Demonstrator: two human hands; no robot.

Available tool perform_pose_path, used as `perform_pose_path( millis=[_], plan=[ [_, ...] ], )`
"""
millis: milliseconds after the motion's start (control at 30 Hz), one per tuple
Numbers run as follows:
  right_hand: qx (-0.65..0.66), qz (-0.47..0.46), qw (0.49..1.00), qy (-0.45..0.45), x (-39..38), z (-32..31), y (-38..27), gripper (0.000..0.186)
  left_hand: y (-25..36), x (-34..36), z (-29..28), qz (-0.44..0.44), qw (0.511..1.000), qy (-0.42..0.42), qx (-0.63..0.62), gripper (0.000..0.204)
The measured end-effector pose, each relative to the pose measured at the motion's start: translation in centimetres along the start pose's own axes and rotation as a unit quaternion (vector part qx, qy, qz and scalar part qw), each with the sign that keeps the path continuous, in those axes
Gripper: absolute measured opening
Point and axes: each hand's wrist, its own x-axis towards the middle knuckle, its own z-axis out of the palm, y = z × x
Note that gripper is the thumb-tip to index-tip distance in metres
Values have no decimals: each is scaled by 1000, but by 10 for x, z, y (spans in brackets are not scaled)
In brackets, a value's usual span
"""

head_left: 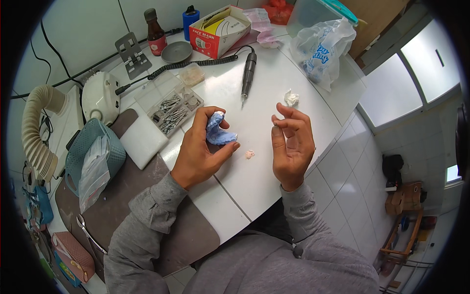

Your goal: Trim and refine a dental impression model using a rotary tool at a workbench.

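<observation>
My left hand (199, 147) grips a light-blue dental cast (215, 131), curved like an arch, with whitish patches at its ends. Thumb and fingers wrap its outer sides. To the right, apart from the cast, my right hand (293, 147) is raised with its fingers bent. Its thumb tip meets a fingertip in a pinch; anything between them is too small or hidden to make out. A small pinkish lump (249, 155) lies on the white tabletop between my hands. Beyond them rests a black rotary handpiece (248, 76) with a thin bur, its coiled cord running left.
A crumpled white tissue (291, 98) lies beyond my right hand. Left of the cast stands a clear case of metal burs (171, 115), near a white foam block (143, 139) and a teal basket (108, 147). A mask box (219, 32) and a plastic bag (323, 56) stand farther back.
</observation>
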Motion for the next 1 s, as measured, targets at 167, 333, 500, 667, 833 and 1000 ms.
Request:
perform_pose_path(
  millis=[167,333,500,667,833,1000],
  plan=[
    [-122,-94,987,-38,6,-9,14,11,4,2,-3,-29,999,-24,-17,69],
    [6,20,999,-29,-1,-2,9,11,2,3,-2,-24,999,-23,-10,69],
    [-29,-8,999,-39,0,-5,8,9,2,3,-1,-30,999,-27,-12,71],
    [-35,-20,998,-57,2,-1,7,11,-6,2,0,-30,995,-7,-99,45],
    [-42,-14,997,-63,3,1,1,11,-2,2,-1,22,997,-17,-74,32],
    [6,75,996,-42,-4,-2,8,9,-3,-1,1,-6,995,-34,-90,26]
  ],
)
